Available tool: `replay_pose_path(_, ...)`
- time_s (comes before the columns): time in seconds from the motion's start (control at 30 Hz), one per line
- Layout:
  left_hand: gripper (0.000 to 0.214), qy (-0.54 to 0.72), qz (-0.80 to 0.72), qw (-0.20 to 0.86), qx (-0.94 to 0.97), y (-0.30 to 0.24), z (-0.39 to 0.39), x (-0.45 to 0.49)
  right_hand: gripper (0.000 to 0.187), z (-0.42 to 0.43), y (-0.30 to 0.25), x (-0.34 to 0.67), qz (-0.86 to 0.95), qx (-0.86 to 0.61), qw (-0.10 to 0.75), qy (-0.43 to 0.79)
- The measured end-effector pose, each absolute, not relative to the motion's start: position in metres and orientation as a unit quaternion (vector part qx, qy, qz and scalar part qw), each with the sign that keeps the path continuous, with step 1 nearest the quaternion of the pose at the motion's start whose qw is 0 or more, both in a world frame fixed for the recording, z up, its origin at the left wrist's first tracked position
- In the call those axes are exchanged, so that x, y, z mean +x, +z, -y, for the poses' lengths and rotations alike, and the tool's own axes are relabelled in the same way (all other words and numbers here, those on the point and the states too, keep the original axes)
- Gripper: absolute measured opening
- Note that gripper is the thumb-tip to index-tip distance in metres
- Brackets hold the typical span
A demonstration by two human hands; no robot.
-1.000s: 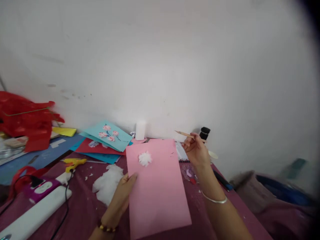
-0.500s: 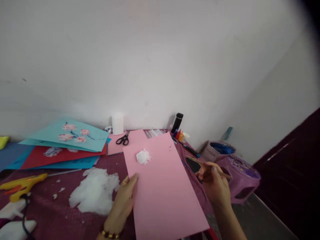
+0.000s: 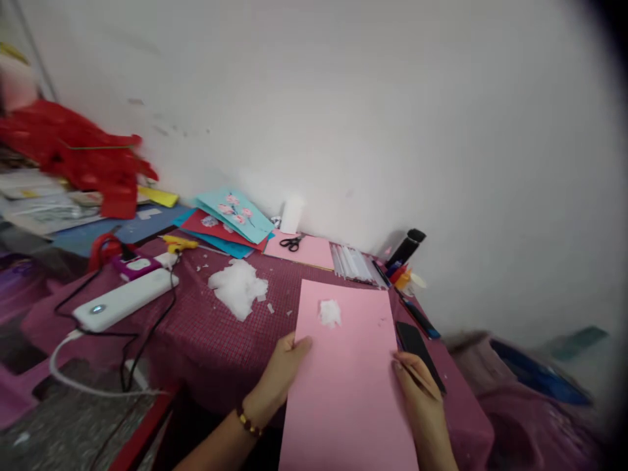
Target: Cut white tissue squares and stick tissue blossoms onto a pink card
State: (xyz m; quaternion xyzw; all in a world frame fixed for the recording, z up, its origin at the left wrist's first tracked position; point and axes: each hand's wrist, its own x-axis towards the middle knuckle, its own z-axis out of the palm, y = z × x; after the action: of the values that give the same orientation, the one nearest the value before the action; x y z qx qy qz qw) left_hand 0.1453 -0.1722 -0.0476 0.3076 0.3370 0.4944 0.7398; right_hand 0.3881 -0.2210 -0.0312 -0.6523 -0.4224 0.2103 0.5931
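A large pink sheet of paper (image 3: 346, 392) is tilted up in front of me, with a ruffled white tissue-like patch (image 3: 330, 313) near its top left and small dark marks at the upper right. My left hand (image 3: 285, 366) grips the left edge, thumb on the front and the other fingers behind. At the right edge, my right hand (image 3: 417, 383) is closed around a thin wood-coloured stick (image 3: 418, 375); whether it is a pencil or a brush I cannot tell. Left of the sheet, a pile of thin white pieces (image 3: 239, 288) lies on the checked tablecloth.
Behind are scissors (image 3: 292, 243), coloured cards (image 3: 230, 219) with flowers, and clear sticks (image 3: 356, 263). A black bottle (image 3: 406, 247) and dark phone-like slab (image 3: 419, 350) are at right. At left, a yellow glue gun (image 3: 179, 243) and white power strip (image 3: 126, 299) trail cords.
My view has swung left, bringing the power strip and red bag into sight. My right hand has come in from beside the sheet to its right edge, still holding the stick.
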Motion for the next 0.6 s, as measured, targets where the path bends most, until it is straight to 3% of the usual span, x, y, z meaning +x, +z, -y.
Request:
replay_pose_path(0.27, 0.029, 0.398, -0.312, 0.734, 0.454, -0.085, 0.209, 0.15, 0.036, 0.209, -0.048, 0.407, 0.396, -0.653, 0.62, 0.182)
replay_pose_path(0.6, 0.027, 0.477, -0.312, 0.697, 0.434, -0.104, 0.203, 0.143, 0.039, 0.203, -0.067, 0.406, 0.474, -0.665, 0.548, 0.182)
